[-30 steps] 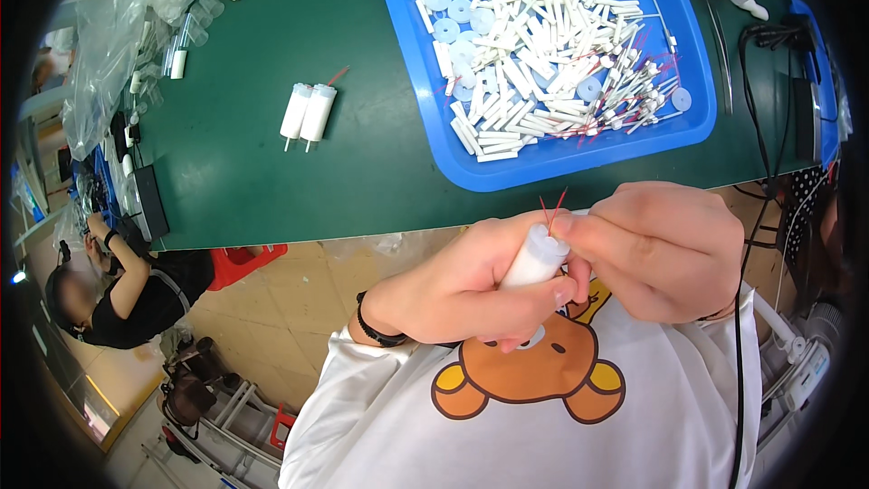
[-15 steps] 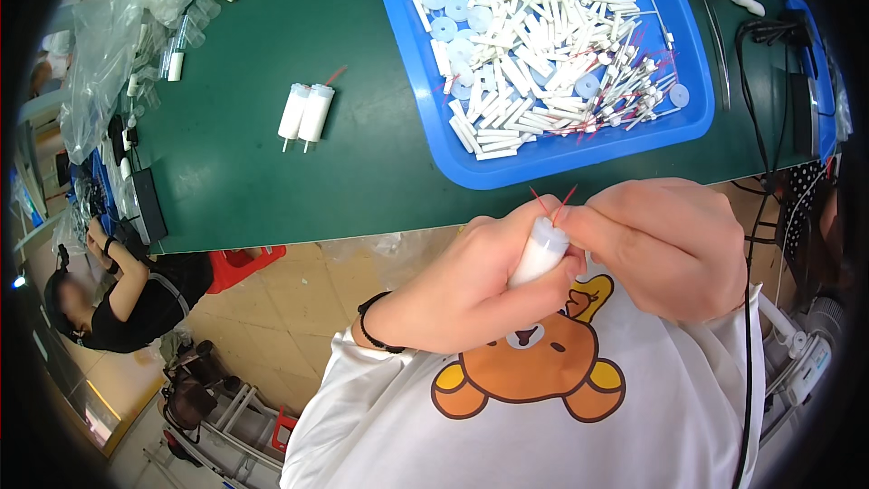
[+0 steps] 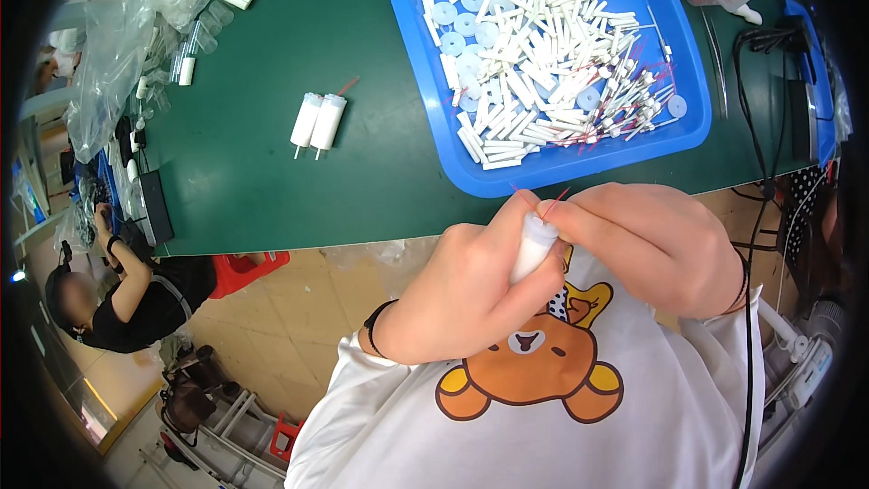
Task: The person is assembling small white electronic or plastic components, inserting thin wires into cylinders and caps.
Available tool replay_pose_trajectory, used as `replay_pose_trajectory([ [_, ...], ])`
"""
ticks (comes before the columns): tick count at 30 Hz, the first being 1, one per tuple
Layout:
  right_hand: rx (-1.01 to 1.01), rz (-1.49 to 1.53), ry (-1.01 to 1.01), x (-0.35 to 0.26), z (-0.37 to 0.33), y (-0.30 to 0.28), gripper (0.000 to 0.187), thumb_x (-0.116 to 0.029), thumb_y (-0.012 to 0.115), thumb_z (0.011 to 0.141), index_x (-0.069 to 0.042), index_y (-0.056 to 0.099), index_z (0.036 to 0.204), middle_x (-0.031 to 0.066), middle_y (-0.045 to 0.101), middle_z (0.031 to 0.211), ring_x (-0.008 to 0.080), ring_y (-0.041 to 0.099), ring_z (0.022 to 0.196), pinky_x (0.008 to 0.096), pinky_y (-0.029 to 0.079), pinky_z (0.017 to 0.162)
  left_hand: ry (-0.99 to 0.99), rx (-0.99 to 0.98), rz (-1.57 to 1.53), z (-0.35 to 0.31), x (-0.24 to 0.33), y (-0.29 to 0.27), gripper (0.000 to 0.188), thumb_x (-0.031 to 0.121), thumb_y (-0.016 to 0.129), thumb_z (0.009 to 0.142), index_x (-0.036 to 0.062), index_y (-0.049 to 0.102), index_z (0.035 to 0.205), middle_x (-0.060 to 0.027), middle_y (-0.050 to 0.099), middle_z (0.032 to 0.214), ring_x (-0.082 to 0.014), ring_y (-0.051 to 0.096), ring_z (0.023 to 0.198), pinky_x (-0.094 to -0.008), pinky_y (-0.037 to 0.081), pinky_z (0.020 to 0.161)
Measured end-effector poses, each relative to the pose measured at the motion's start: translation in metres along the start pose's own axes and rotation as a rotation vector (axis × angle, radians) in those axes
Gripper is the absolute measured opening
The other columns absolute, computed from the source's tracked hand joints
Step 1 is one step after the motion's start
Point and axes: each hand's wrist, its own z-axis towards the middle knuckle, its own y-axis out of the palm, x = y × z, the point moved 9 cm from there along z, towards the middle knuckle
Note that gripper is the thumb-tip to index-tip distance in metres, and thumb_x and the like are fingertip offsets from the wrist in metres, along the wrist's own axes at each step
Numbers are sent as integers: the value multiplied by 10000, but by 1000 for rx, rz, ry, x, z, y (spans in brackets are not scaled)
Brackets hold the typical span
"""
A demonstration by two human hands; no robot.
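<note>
In front of my chest, my left hand (image 3: 457, 294) is wrapped around a white cylinder (image 3: 531, 252) with a translucent cap, tilted with its capped end up. Two thin red wires (image 3: 558, 203) spread apart in a V from that end. The fingertips of my right hand (image 3: 656, 244) are pinched together at the cap, around the base of the right-hand wire. What exactly lies between those fingertips is partly hidden. Two similar white cylinders (image 3: 327, 123) rest side by side on the green table (image 3: 244, 177), a red wire sticking out of one.
Beyond my hands, a blue tray (image 3: 493, 183) holds many white sticks (image 3: 534, 91), translucent discs (image 3: 444, 14) and small red-wired parts (image 3: 625, 104). Plastic bags (image 3: 109, 63) and clear tubes line the left. Tweezers (image 3: 717, 63) and black cables (image 3: 756, 109) lie right. A person (image 3: 127, 303) sits at left.
Both hands have shifted slightly left with the cylinder, and the right fingertips sit closer over the cap. The table and tray appear slightly shifted in view.
</note>
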Motion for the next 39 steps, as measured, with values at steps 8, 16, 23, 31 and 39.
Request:
replay_pose_trajectory([
  [8, 76, -44, -115, -7, -2, 1, 336, -36, 620, 645, 99, 569, 949, 100, 547, 800, 191, 583, 597, 270, 482, 492, 39, -3, 96, -3, 4, -1, 266, 70, 564, 788, -95, 446, 959, -189, 562, 603, -363, 590, 535, -376, 460, 478],
  [16, 65, 37, -120, 4, -7, 5, 361, -10, 610, 651, 105, 570, 991, 106, 544, 775, 188, 553, 573, 270, 458, 468, 70, 24, 68, -1, 6, -2, 256, 63, 573, 774, -90, 463, 948, -195, 579, 629, -362, 599, 556, -366, 471, 490],
  [23, 67, 35, -75, 1, -7, 4, 347, -9, 613, 668, 99, 564, 995, 102, 535, 784, 182, 564, 598, 268, 467, 491, 69, 167, 199, -4, 6, -9, 127, 21, 601, 738, -24, 562, 849, -81, 567, 558, -156, 573, 462, -253, 423, 449],
  [31, -11, 59, 7, 2, -5, 1, 291, -14, 635, 678, 76, 589, 951, 101, 567, 802, 186, 584, 605, 257, 468, 487, 111, 182, 225, -5, 13, -6, 244, 72, 612, 735, -51, 546, 935, -159, 569, 563, -305, 599, 491, -336, 463, 441],
  [39, 167, 127, -34, 3, -6, -4, 278, 20, 655, 674, 87, 592, 936, 109, 582, 777, 180, 565, 551, 261, 455, 435, 169, 252, 276, -6, 22, -8, 236, 57, 612, 736, -45, 568, 944, -142, 582, 573, -277, 606, 495, -314, 472, 454],
])
